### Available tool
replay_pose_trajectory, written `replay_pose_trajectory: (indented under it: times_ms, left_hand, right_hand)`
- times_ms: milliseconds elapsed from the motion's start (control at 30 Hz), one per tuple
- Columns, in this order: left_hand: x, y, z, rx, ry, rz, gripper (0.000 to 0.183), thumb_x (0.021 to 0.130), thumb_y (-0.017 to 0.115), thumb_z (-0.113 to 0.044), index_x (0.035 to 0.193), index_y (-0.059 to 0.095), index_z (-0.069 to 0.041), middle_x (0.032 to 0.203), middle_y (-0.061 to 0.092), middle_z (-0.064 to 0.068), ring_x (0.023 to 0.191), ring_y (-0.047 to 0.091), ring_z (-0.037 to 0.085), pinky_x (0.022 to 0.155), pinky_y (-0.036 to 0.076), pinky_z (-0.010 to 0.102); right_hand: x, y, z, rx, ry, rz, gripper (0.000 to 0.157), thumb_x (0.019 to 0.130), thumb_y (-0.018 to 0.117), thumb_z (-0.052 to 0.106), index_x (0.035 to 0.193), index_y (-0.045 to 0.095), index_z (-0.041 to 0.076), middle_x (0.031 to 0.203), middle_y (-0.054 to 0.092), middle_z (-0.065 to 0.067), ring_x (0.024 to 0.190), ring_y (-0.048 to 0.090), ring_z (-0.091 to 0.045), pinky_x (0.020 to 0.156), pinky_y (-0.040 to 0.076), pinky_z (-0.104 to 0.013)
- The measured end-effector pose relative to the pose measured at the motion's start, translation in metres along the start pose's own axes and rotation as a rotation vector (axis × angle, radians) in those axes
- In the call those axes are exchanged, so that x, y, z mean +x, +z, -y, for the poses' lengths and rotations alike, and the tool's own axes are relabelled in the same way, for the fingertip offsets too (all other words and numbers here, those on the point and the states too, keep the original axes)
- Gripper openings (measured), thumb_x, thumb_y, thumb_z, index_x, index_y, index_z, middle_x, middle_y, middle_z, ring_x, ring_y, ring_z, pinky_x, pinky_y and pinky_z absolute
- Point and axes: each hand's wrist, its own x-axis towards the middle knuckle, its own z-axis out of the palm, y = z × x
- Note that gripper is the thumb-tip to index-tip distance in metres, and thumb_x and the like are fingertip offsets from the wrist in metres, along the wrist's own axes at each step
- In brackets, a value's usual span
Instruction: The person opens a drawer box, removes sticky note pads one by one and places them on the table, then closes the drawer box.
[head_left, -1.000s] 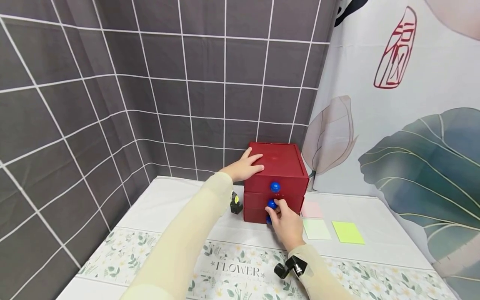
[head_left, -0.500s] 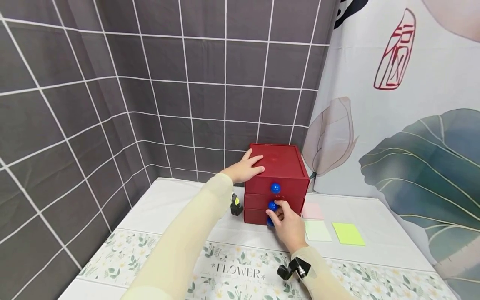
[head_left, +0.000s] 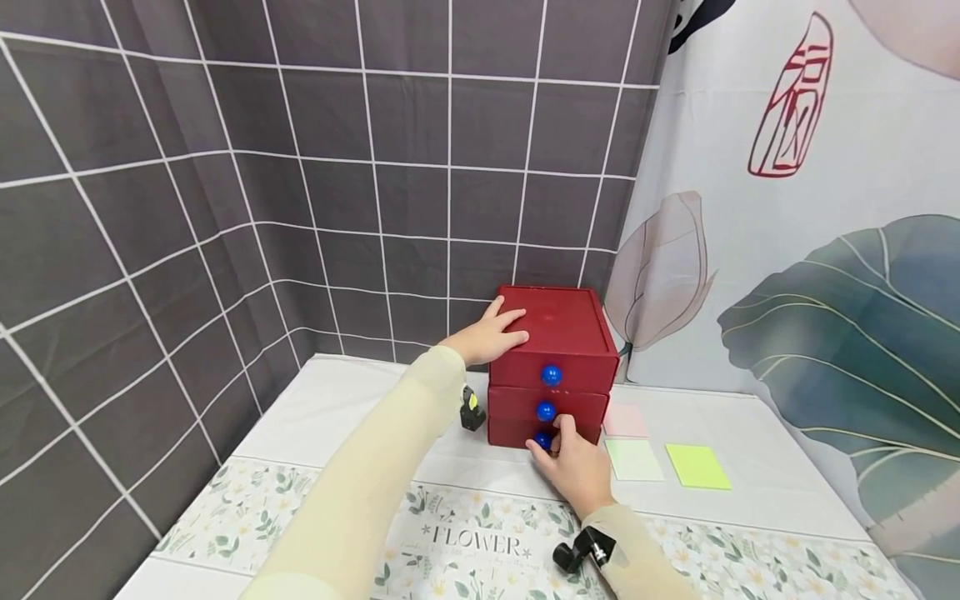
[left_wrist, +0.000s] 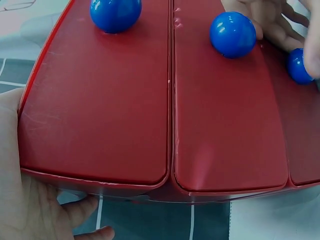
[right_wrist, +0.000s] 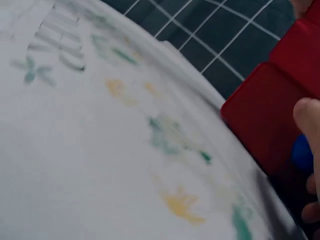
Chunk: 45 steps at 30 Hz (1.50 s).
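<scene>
A dark red three-drawer box [head_left: 555, 321] stands on the table, a round blue knob on each drawer front. My left hand [head_left: 483, 340] rests on the box's upper left edge, fingers spread over the top; its palm lies along the side in the left wrist view. Low at the front, my right hand [head_left: 579, 467] has thumb and curled fingers round the bottom drawer's knob [left_wrist: 298, 67]. The middle knob [head_left: 546, 411] and top knob [head_left: 551, 375] are untouched. All the drawers look pushed in. In the right wrist view, my right thumb [right_wrist: 309, 117] partly covers the bottom knob.
Right of the box lie a pink paper square [head_left: 626, 421], a pale green one [head_left: 635, 460] and a yellow-green one [head_left: 697, 466]. My left wrist's black camera [head_left: 472, 409] hangs beside the box. A flower-printed cloth [head_left: 472, 542] crosses the front; grey gridded fabric [head_left: 405, 200] hangs behind.
My right hand has let go of the middle drawer's knob and moved down to the bottom one. The left hand has stayed on the box top.
</scene>
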Motion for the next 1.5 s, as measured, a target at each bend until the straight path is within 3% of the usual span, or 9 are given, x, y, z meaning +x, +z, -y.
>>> replay_pose_trajectory:
  times_ms: [233,400,667,967,1300,1500]
  left_hand:
    - [0.0,0.0,0.0,0.0,-0.003,-0.001,0.065,0.103,0.048,-0.045,0.161,0.029,-0.025,0.17,-0.002,0.006,0.152,0.021,0.033,0.118,0.028,0.056]
    - [0.001,0.0,-0.001,0.003,-0.012,0.0,0.065,0.102,0.048,-0.046,0.161,0.028,-0.026,0.17,-0.002,0.005,0.152,0.022,0.033,0.117,0.029,0.057]
    - [0.003,-0.001,-0.002,0.017,-0.005,0.004,0.065,0.103,0.047,-0.048,0.161,0.029,-0.027,0.17,-0.002,0.005,0.152,0.022,0.033,0.118,0.028,0.057]
    - [0.0,0.003,0.001,0.003,-0.002,0.007,0.065,0.103,0.048,-0.046,0.161,0.029,-0.026,0.17,-0.001,0.006,0.152,0.021,0.033,0.118,0.028,0.056]
    - [0.0,-0.002,0.0,0.014,-0.01,-0.005,0.065,0.102,0.048,-0.046,0.161,0.029,-0.026,0.17,0.0,0.005,0.152,0.022,0.033,0.117,0.029,0.056]
    - [0.001,-0.001,0.001,0.016,-0.016,-0.003,0.065,0.102,0.048,-0.046,0.161,0.029,-0.027,0.17,0.0,0.005,0.152,0.022,0.032,0.117,0.03,0.056]
  right_hand:
    - [0.002,0.01,0.005,-0.08,-0.004,0.014,0.048,0.084,0.081,0.038,0.101,0.045,0.01,0.053,0.046,0.004,0.04,0.044,-0.013,0.04,0.035,-0.028]
    - [0.004,0.013,0.009,-0.085,0.005,-0.01,0.044,0.085,0.077,0.031,0.1,0.043,0.008,0.05,0.042,0.001,0.038,0.043,-0.017,0.038,0.035,-0.03]
    - [0.003,0.009,0.014,-0.078,0.063,0.032,0.044,0.084,0.075,0.03,0.103,0.043,0.007,0.049,0.041,0.0,0.039,0.042,-0.018,0.039,0.034,-0.033]
    - [-0.011,0.003,0.019,-0.065,0.084,0.078,0.043,0.086,0.074,0.029,0.106,0.044,0.008,0.05,0.04,0.002,0.039,0.04,-0.015,0.04,0.034,-0.03]
    - [-0.027,-0.004,0.024,-0.078,-0.013,-0.036,0.052,0.079,0.079,0.027,0.113,0.045,0.007,0.048,0.038,0.004,0.038,0.038,-0.012,0.038,0.03,-0.028]
    - [-0.034,-0.013,0.03,-0.056,0.044,0.032,0.055,0.08,0.079,0.027,0.117,0.044,0.005,0.049,0.041,0.002,0.04,0.041,-0.016,0.039,0.032,-0.032]
